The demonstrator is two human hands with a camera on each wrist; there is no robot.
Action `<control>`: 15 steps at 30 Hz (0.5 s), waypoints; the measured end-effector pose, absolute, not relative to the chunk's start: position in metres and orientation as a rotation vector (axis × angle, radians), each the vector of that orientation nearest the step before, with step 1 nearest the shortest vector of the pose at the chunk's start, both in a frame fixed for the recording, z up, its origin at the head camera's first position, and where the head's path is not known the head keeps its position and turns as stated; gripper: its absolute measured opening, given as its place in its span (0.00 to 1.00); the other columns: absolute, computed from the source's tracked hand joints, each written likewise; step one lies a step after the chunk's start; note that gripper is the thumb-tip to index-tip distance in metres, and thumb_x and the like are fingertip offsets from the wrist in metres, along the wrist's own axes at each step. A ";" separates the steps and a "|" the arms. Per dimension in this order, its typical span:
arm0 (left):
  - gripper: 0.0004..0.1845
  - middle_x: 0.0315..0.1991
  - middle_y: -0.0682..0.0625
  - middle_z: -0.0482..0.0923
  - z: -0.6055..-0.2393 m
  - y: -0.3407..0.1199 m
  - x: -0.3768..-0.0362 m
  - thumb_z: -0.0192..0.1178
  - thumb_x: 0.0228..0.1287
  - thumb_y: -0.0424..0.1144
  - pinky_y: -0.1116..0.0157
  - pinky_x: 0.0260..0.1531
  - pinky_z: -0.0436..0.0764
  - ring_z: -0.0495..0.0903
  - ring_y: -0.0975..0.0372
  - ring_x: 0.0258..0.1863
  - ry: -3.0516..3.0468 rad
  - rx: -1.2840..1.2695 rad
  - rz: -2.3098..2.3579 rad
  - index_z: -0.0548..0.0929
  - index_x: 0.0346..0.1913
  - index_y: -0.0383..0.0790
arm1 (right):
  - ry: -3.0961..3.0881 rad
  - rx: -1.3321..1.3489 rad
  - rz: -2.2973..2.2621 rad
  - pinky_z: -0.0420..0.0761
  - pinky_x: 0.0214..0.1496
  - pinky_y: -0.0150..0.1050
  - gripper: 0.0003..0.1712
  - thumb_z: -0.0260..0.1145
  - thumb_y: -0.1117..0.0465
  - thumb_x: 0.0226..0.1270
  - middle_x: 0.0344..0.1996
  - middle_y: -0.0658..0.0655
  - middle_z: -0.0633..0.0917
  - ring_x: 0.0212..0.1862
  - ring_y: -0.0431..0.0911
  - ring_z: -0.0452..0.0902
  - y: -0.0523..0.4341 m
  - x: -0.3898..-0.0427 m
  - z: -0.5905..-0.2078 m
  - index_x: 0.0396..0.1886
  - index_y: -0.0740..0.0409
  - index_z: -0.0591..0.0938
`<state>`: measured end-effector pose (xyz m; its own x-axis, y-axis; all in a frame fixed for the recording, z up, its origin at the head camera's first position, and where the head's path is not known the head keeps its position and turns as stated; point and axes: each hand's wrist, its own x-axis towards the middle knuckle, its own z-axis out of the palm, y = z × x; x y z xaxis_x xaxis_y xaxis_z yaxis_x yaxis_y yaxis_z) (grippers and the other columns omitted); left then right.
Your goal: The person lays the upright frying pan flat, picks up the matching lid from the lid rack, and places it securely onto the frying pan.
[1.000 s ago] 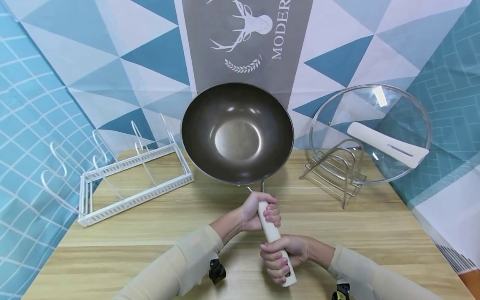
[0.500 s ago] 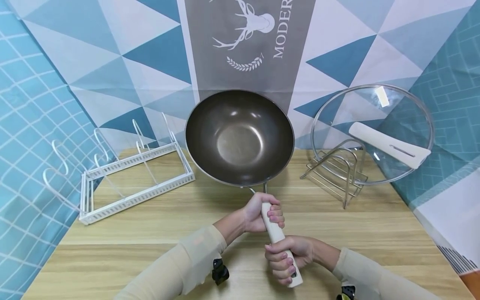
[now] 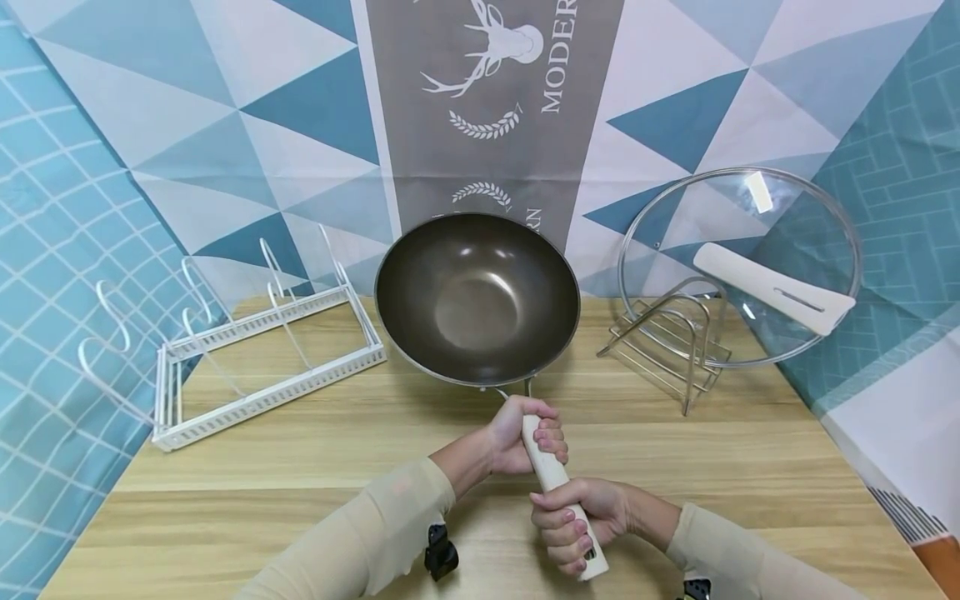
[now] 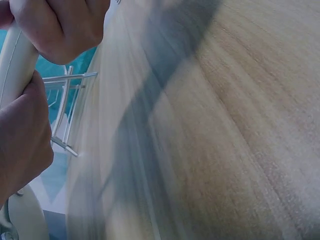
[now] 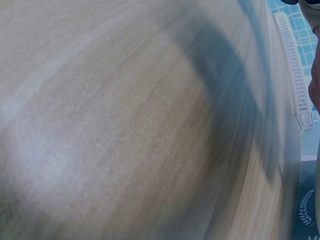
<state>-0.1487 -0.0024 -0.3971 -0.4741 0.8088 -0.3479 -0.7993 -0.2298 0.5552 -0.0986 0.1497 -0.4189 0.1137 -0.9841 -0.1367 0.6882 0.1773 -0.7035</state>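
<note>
Wok (image 3: 480, 308), over far side of the surface (image 3: 247, 492), shows lower in head view than a second ago; likely being lowered, contact unclear. Fingers of left hand (image 3: 512, 435) and right hand (image 3: 603, 508) grip its handle (image 3: 549, 468).

Here the pan (image 3: 477, 312) blots out lettering (image 3: 534, 218) low on the wall hanging (image 3: 487, 162), its own underside out of sight. Left hand (image 3: 527, 437) and right hand (image 3: 581, 521) cover stretches of the handle (image 3: 551, 468)! Up top, the deer print (image 3: 517, 43) loses its antlers to the edge; down below, both sleeves (image 3: 360, 533) run out, the black gadget (image 3: 697, 588) sliced through. Left wrist view: handle chopped at the edge. Right wrist view: blurry tabletop (image 5: 150, 125), one hand just a sliver, whose side I can't call!
</note>
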 end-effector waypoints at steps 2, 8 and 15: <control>0.20 0.08 0.61 0.58 -0.398 -0.002 -0.149 0.35 0.66 0.38 0.73 0.30 0.65 0.62 0.70 0.11 0.833 0.005 1.889 0.57 0.13 0.49 | 0.665 -0.536 -1.321 0.66 0.33 0.26 0.26 0.40 0.42 0.76 0.12 0.35 0.65 0.18 0.30 0.61 0.150 -0.098 -0.419 0.16 0.43 0.61; 0.19 0.09 0.61 0.59 -0.401 -0.002 -0.148 0.36 0.64 0.37 0.74 0.29 0.65 0.62 0.70 0.10 0.800 -0.034 1.897 0.57 0.13 0.48 | 0.645 -0.511 -1.335 0.66 0.32 0.26 0.26 0.40 0.41 0.76 0.12 0.35 0.65 0.18 0.30 0.61 0.151 -0.097 -0.420 0.16 0.43 0.60; 0.19 0.09 0.61 0.59 -0.404 0.000 -0.147 0.37 0.63 0.37 0.74 0.29 0.64 0.62 0.70 0.10 0.773 -0.059 1.894 0.58 0.13 0.48 | 0.617 -0.498 -1.336 0.64 0.31 0.26 0.26 0.39 0.41 0.76 0.12 0.36 0.64 0.18 0.31 0.60 0.152 -0.096 -0.422 0.16 0.43 0.60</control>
